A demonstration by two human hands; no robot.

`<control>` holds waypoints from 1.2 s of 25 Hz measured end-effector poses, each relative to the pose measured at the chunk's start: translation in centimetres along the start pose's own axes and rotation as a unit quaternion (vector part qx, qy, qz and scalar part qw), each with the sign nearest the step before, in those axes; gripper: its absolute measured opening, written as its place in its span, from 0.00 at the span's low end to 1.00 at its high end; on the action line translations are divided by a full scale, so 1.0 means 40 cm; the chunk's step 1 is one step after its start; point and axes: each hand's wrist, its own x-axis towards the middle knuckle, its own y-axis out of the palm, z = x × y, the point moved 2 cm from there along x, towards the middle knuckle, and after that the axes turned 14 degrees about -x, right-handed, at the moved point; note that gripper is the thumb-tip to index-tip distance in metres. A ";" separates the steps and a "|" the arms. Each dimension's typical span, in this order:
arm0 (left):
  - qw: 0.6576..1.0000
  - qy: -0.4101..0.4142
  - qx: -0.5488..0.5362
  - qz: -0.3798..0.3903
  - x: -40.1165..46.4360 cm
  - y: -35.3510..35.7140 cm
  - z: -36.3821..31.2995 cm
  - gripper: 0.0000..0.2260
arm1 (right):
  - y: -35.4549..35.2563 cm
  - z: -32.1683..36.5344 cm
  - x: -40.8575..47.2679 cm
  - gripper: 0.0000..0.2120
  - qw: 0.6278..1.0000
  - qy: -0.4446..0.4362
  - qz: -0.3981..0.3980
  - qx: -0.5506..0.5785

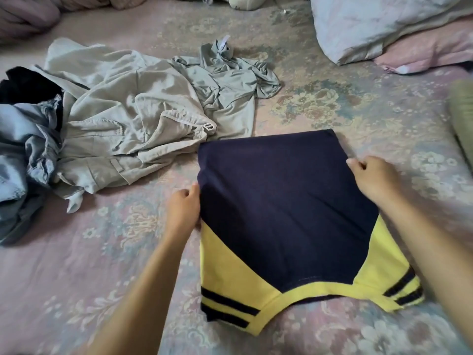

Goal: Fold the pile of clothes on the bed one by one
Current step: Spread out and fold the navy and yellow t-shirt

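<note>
A navy and yellow T-shirt (279, 213) lies flat on the bed, its sides folded in and its yellow collar toward me. My left hand (183, 208) grips its left edge with curled fingers. My right hand (371, 178) grips its right edge, fingers curled over the fold. To the left lies the unfolded pile: beige trousers (115, 124), a grey-green top (225, 83), a light blue denim piece (23, 162) and a dark garment (28, 85) under them.
The bed has a pink floral sheet (332, 103). Pillows (384, 26) lie at the back right, a rolled blanket (23, 16) at the back left, a plush toy (243, 1) at the top edge. An olive cloth (463, 119) shows at the right edge.
</note>
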 end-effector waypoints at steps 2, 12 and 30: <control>0.994 0.058 0.086 -0.023 -0.064 0.014 0.006 0.18 | 0.009 0.002 -0.030 0.16 1.000 -0.005 0.006 -0.024; 0.962 0.075 0.253 -0.063 -0.093 0.035 0.012 0.16 | 0.003 0.086 -0.106 0.14 0.977 -0.071 -0.140 -0.147; 0.656 0.551 0.447 0.259 -0.321 -0.089 0.254 0.41 | -0.007 -0.208 -0.450 0.35 0.869 -0.445 0.011 -0.216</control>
